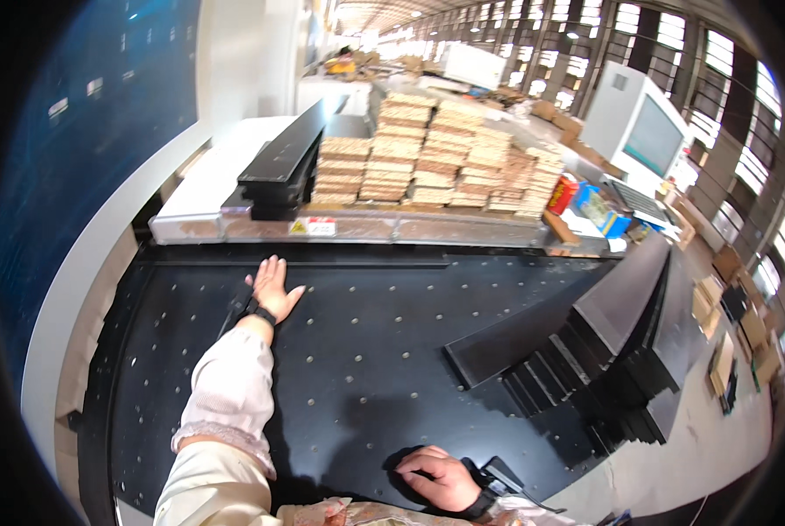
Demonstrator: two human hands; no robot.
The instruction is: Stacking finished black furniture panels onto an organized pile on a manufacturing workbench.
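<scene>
My left hand (275,291) reaches to the far side of a black table dotted with small metal studs (384,359). Its fingers are stretched and spread, with the tips at a narrow black strip (375,259) lying along the table's back edge; whether they press on it I cannot tell. My right hand (441,479) rests at the near edge, fingers loosely curled together, nothing visible in them. Both wrists wear black bands. To the right, several dark boards (616,307) are heaped in a fanned, uneven stack, one board (515,329) sticking out to the left.
Behind the table, a ledge (428,231) carries stacks of light-edged boards (423,149) and black panels (278,162). A blue machine (112,149) stands on the left. At the right are a monitor (642,127), a keyboard (640,202) and a blue box (616,225). Offcuts (721,373) lie beyond.
</scene>
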